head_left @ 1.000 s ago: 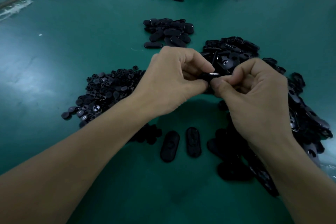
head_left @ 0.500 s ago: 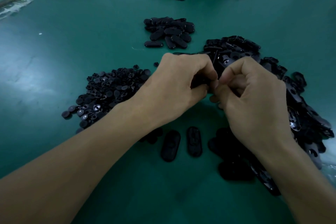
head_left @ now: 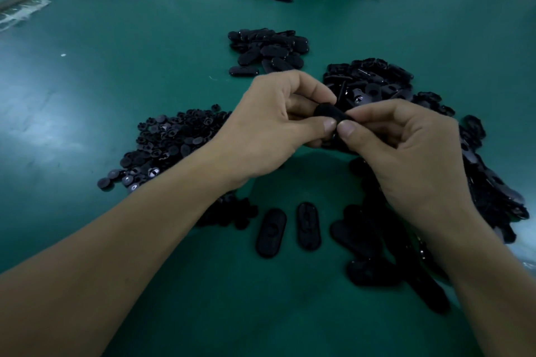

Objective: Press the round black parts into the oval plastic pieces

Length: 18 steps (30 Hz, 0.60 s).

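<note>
A black oval piece point(head_left: 330, 114) is held at the centre of the frame, pinched from both sides by the left hand point(head_left: 269, 127) and the right hand point(head_left: 406, 151), with the thumb tips meeting over it. A heap of round black parts point(head_left: 174, 142) is seen at centre left and a heap of oval pieces point(head_left: 371, 84) at upper right. Two loose ovals point(head_left: 271, 232) lie below the hands on the green table point(head_left: 145, 66).

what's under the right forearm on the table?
A pile of black oval pieces shows on both sides of the right hand and forearm, on the green table. The arm covers the pile's middle. That hand pinches a black piece.
</note>
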### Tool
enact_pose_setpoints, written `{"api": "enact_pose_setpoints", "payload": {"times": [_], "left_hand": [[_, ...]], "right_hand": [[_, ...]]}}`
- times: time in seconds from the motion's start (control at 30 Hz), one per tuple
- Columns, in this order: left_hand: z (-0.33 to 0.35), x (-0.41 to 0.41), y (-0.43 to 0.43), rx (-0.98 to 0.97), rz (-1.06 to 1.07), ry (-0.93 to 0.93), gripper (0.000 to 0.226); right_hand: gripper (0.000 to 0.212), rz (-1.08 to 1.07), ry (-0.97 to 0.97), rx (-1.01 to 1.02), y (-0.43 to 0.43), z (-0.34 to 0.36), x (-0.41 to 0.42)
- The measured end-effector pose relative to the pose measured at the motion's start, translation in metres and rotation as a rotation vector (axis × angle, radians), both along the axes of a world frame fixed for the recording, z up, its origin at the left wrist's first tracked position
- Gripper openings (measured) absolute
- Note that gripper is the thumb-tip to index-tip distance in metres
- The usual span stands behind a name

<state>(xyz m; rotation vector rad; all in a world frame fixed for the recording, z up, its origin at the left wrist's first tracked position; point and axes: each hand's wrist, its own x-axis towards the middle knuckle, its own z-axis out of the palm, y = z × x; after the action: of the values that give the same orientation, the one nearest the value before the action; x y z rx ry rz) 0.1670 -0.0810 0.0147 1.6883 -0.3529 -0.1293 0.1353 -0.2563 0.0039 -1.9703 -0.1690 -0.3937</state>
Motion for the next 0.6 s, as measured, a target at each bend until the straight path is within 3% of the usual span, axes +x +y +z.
{"api": "enact_pose_setpoints", "payload": {"times": [0.6], "left_hand": [[-0.0043, 0.0003, 0.0004, 0.025, 0.055, -0.064, 0.017]], "right_hand": [[0.013, 0.020, 0.034, -0.017, -0.0031, 0.0001, 0.0004]]}}
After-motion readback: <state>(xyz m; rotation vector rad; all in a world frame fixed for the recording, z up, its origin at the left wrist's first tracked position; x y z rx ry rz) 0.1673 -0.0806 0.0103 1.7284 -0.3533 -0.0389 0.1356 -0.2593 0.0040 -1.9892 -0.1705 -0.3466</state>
